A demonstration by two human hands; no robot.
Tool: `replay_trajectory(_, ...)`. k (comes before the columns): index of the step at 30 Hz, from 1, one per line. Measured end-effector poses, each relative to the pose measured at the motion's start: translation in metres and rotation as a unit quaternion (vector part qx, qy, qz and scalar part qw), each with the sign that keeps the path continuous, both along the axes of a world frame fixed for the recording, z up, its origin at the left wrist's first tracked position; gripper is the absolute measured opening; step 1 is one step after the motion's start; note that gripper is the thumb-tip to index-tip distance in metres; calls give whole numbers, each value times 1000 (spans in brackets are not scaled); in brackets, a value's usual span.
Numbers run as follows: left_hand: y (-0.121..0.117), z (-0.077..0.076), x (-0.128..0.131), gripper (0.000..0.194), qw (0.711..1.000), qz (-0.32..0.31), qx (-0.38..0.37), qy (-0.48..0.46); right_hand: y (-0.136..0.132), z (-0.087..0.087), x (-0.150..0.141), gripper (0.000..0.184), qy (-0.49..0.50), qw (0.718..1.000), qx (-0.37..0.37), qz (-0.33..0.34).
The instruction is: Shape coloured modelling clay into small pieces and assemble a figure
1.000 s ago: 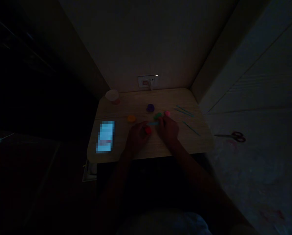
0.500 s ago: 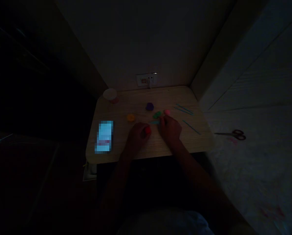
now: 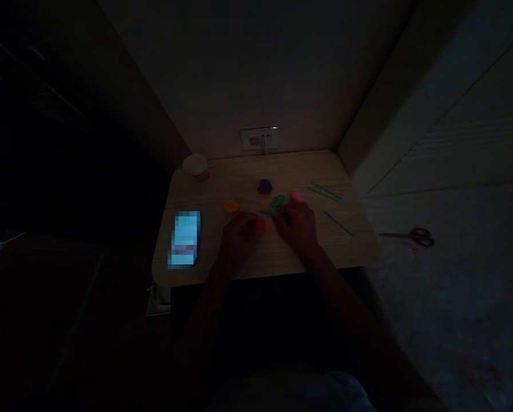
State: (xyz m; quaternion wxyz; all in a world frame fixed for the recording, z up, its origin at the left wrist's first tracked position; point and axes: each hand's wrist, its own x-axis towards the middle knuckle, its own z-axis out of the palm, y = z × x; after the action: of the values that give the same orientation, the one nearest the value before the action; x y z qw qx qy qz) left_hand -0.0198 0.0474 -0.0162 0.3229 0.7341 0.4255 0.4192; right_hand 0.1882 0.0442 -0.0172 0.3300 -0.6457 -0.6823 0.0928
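My left hand [image 3: 239, 234] is closed on a small red lump [image 3: 260, 225] that looks like modelling clay, low over the table. To its right, my right hand [image 3: 297, 226] pinches a short light-blue strip or tool [image 3: 267, 213] whose tip points left, near the red lump. Just beyond the fingers lie a green lump [image 3: 277, 201] and a pink lump [image 3: 295, 197]. Farther back sits a purple lump [image 3: 264, 186], and an orange lump [image 3: 231, 206] rests beyond my left hand. The scene is very dark, so fine finger detail is hard to see.
Thin blue sticks [image 3: 339, 224] lie at the right of the wooden table [image 3: 239, 269]. A lit phone [image 3: 185, 239] is at the left, a pale cup [image 3: 196, 166] behind it. Scissors [image 3: 411, 236] lie on the pale surface at right. A socket [image 3: 260, 139] is on the wall.
My right hand has shifted slightly left, and the blue piece's tip now points at a slant toward the red lump. My left hand has turned a little, keeping the red lump.
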Motion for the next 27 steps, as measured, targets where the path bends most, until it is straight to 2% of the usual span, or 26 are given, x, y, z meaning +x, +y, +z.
replay_trajectory(3,-1,2,2,18,999,13,-28,-14,-1,0,1,21,7,1000,18,-8)
replay_trajectory(6,-1,4,3,15,1000,20,-18,-2,-4,3,2,29,40,998,53,11)
replay_trajectory(11,0,6,4,11,998,-3,42,45,-9,10,2,23,119,977,43,172)
replay_trajectory(14,-2,6,2,15,996,-17,71,45,-12,10,0,25,135,964,41,227)
replay_trajectory(21,-5,6,-8,13,994,7,68,84,-6,5,-6,26,111,966,-10,234)
replay_trajectory(24,-13,2,-9,21,993,54,55,86,-7,4,-12,24,104,970,-15,218)
replay_trajectory(27,-33,-5,-8,35,986,118,55,100,-16,3,-19,24,98,977,-14,191)
